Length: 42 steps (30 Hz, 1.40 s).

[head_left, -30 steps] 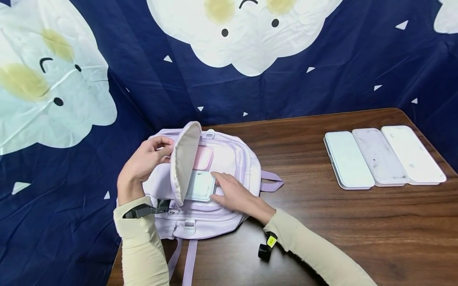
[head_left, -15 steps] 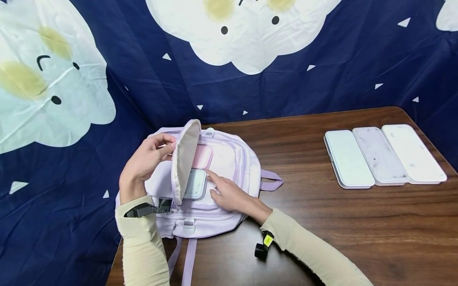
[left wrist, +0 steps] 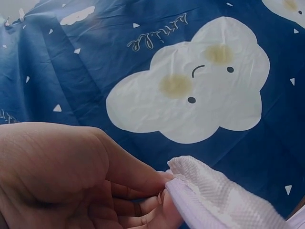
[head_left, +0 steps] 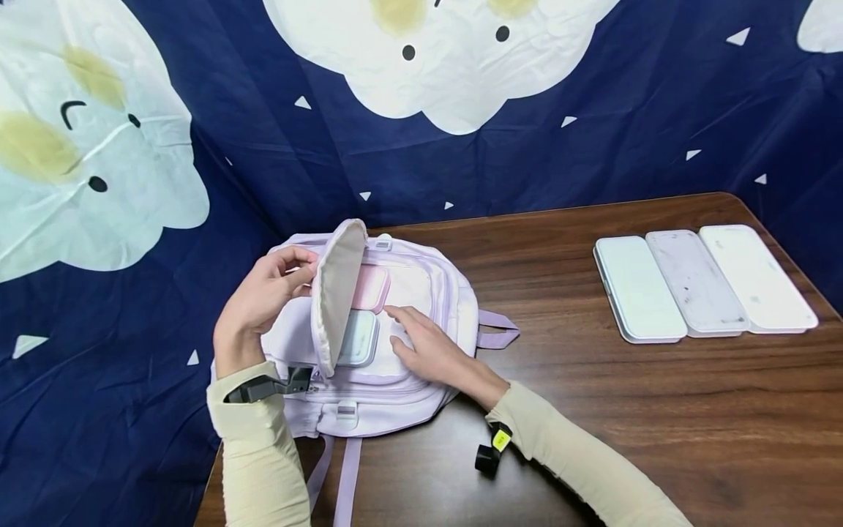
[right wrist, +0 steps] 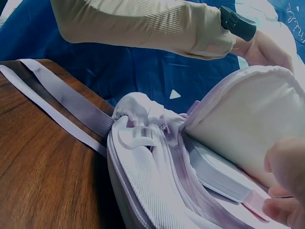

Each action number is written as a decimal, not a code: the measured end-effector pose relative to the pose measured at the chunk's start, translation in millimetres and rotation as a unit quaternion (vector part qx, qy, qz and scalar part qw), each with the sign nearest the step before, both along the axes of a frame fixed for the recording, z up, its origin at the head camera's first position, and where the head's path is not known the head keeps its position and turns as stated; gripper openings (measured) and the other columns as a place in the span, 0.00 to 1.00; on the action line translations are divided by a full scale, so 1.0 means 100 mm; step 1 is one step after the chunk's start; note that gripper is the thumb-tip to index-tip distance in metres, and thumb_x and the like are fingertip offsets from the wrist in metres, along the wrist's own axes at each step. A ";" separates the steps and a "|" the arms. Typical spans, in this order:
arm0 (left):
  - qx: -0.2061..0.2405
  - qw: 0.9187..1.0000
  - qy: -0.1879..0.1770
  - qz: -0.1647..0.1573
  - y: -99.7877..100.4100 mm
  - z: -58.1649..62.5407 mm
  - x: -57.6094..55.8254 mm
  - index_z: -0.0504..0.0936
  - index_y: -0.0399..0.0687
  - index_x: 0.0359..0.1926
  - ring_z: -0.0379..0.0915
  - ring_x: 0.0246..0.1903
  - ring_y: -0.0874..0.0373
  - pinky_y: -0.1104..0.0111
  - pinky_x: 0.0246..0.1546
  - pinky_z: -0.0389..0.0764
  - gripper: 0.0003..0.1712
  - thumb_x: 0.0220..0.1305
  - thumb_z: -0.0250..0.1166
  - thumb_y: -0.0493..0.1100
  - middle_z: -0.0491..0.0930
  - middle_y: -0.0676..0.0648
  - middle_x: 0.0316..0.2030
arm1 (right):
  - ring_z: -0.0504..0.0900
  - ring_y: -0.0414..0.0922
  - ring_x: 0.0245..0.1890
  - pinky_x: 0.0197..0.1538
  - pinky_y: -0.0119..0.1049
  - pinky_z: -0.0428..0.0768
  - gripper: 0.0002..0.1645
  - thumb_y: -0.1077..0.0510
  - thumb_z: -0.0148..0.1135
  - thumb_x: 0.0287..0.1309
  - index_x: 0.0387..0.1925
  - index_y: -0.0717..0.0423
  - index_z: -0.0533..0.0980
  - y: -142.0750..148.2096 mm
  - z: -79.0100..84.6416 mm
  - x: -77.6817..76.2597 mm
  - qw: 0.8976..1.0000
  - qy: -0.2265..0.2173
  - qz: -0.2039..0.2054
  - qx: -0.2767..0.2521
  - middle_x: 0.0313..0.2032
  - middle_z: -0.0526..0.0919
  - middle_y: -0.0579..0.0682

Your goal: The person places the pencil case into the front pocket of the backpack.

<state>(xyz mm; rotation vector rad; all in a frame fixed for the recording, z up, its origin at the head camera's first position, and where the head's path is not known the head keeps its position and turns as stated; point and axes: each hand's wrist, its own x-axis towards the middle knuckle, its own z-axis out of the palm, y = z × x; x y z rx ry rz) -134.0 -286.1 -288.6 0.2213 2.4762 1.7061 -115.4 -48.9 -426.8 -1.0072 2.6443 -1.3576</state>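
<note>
A pale lilac backpack (head_left: 461, 307) lies on the wooden table, its front pocket unzipped. My left hand (head_left: 260, 296) pinches the edge of the raised pocket flap (head_left: 339, 300) between thumb and fingers; the left wrist view shows this grip on the cloth flap (left wrist: 224, 198) closely. Inside the pocket, a light blue flat case (head_left: 358, 339) sits beside a pink case (head_left: 372, 288), both partly hidden behind the flap. Just right of the light blue case, my right hand (head_left: 431, 348) hovers with loosely bent fingers and nothing in them. In the right wrist view the pink case (right wrist: 256, 204) shows near the fingertips.
Toward the table's right edge, three flat cases lie side by side: light blue (head_left: 642, 291), greyish lilac (head_left: 698, 284) and white (head_left: 757, 279). Lilac straps (head_left: 349, 476) trail from the bag's near side. A blue cloud-print curtain (head_left: 500, 168) hangs behind the table.
The light blue case in the bag has slid left, further under the flap. My right hand has come off its right edge, while the left hand has kept hold of the flap.
</note>
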 end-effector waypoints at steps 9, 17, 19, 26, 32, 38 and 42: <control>0.029 1.000 0.003 0.002 -0.04 -0.02 0.02 0.73 0.37 0.41 0.74 0.33 0.67 0.77 0.33 0.80 0.03 0.69 0.53 0.33 0.74 0.54 0.33 | 0.75 0.42 0.56 0.56 0.34 0.76 0.27 0.60 0.53 0.63 0.64 0.56 0.66 0.14 0.05 -0.05 0.997 0.036 -0.037 -0.054 0.56 0.75 0.51; 0.035 0.999 0.004 -0.001 -0.05 -0.01 0.03 0.72 0.36 0.41 0.75 0.33 0.67 0.77 0.34 0.80 0.04 0.70 0.53 0.34 0.75 0.54 0.34 | 0.76 0.43 0.53 0.54 0.38 0.76 0.26 0.61 0.55 0.60 0.61 0.55 0.69 0.26 0.08 -0.12 0.993 0.063 -0.069 -0.072 0.52 0.78 0.52; 0.041 0.999 0.004 -0.002 -0.05 -0.02 0.03 0.72 0.35 0.41 0.75 0.33 0.67 0.77 0.34 0.80 0.04 0.70 0.53 0.34 0.75 0.54 0.34 | 0.76 0.43 0.53 0.55 0.39 0.76 0.26 0.61 0.55 0.60 0.61 0.55 0.69 0.28 0.08 -0.13 0.992 0.067 -0.075 -0.071 0.51 0.78 0.52; 0.052 0.999 -0.001 0.000 -0.06 -0.03 0.02 0.73 0.37 0.41 0.75 0.32 0.67 0.76 0.33 0.80 0.03 0.69 0.53 0.33 0.75 0.54 0.32 | 0.76 0.44 0.52 0.54 0.38 0.77 0.26 0.62 0.57 0.59 0.60 0.55 0.70 0.37 0.08 -0.14 0.991 0.051 -0.088 -0.091 0.51 0.78 0.54; 0.048 0.999 -0.005 0.006 -0.06 -0.04 0.02 0.73 0.36 0.41 0.75 0.32 0.67 0.76 0.33 0.80 0.03 0.69 0.53 0.33 0.75 0.54 0.32 | 0.76 0.45 0.53 0.54 0.41 0.78 0.27 0.61 0.58 0.58 0.61 0.55 0.70 0.50 0.09 -0.17 0.989 0.036 -0.096 -0.109 0.52 0.77 0.54; 0.040 0.999 -0.004 0.011 -0.06 -0.04 0.01 0.72 0.36 0.42 0.75 0.33 0.67 0.76 0.34 0.80 0.04 0.69 0.54 0.34 0.75 0.54 0.32 | 0.77 0.47 0.51 0.53 0.45 0.78 0.27 0.62 0.60 0.56 0.59 0.57 0.71 0.64 0.12 -0.22 0.984 0.049 -0.117 -0.126 0.51 0.78 0.54; 0.032 0.999 -0.005 0.015 -0.07 -0.05 0.01 0.72 0.36 0.43 0.75 0.33 0.67 0.76 0.34 0.80 0.05 0.69 0.54 0.34 0.76 0.54 0.32 | 0.78 0.49 0.50 0.53 0.46 0.79 0.27 0.62 0.62 0.55 0.58 0.59 0.71 0.71 0.13 -0.23 0.981 0.063 -0.127 -0.130 0.51 0.78 0.55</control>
